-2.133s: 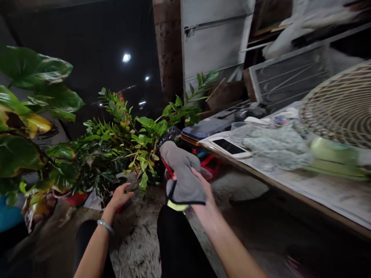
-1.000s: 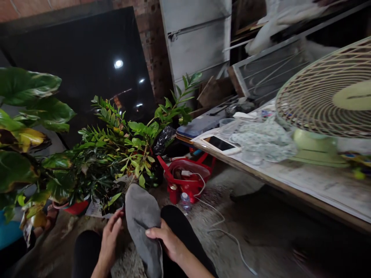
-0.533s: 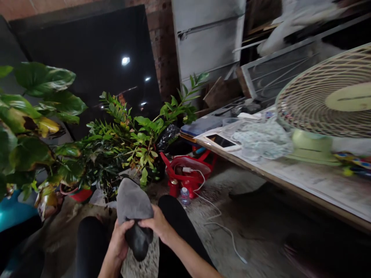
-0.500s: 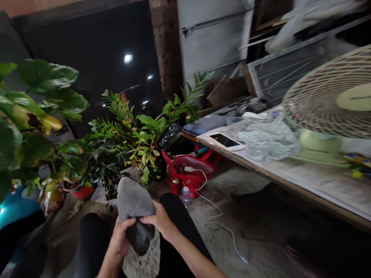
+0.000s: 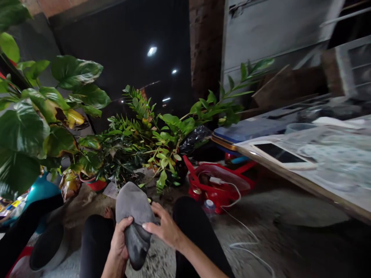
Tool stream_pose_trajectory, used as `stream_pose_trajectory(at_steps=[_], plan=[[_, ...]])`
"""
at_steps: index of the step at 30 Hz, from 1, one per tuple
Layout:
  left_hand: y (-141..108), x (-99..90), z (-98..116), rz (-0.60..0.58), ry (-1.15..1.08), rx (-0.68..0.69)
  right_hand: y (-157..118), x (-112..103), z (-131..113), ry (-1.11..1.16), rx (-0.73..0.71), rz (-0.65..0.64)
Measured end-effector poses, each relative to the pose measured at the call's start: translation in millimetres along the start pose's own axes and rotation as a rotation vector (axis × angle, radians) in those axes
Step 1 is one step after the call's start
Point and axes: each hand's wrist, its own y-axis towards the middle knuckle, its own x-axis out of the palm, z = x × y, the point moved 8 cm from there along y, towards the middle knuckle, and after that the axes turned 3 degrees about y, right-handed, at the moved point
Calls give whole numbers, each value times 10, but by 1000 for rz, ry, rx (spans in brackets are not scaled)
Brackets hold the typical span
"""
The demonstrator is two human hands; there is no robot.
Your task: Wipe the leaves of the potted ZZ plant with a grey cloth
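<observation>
A soft-looking, shoe-shaped piece (image 5: 133,204), matte grey above and shiny black below, is held upright before my knees. My left hand (image 5: 119,237) is closed around its lower left side, with the thumb lying across the front near the line where grey meets black. On the other side my right hand (image 5: 166,226) has its thumb tip against the piece's right edge. The other fingers of that hand are stretched out and apart beside the grey part, not wrapped around it. What the piece is exactly, I cannot tell.
Leafy potted plants (image 5: 130,143) stand ahead and left. A red basket (image 5: 220,177) with a white cable (image 5: 246,243) sits by the table (image 5: 269,170), which bears a phone (image 5: 281,152) and plastic bags. At lower left are a dark bucket (image 5: 48,247) and another person's leg (image 5: 31,220).
My view has turned left, so the table and basket sit farther right. My right hand has loosened from the piece and its fingers have spread. The left hand keeps its hold.
</observation>
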Motion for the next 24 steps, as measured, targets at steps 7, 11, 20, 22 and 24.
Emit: stream_pose_trajectory(at_steps=[7, 11, 20, 22, 24], plan=[[-54, -364, 299, 195, 31, 99, 1134, -265, 414, 368, 276, 223], [-96, -352, 695, 201, 129, 263, 1614, 12, 577, 479, 313, 173], [-27, 388, 1958, 129, 372, 641, 1851, 182, 763, 488, 286, 131], [43, 401, 2045, 152, 334, 719, 1807, 113, 803, 455, 280, 137], [195, 354, 1894, 129, 335, 681, 1742, 31, 856, 419, 280, 145]])
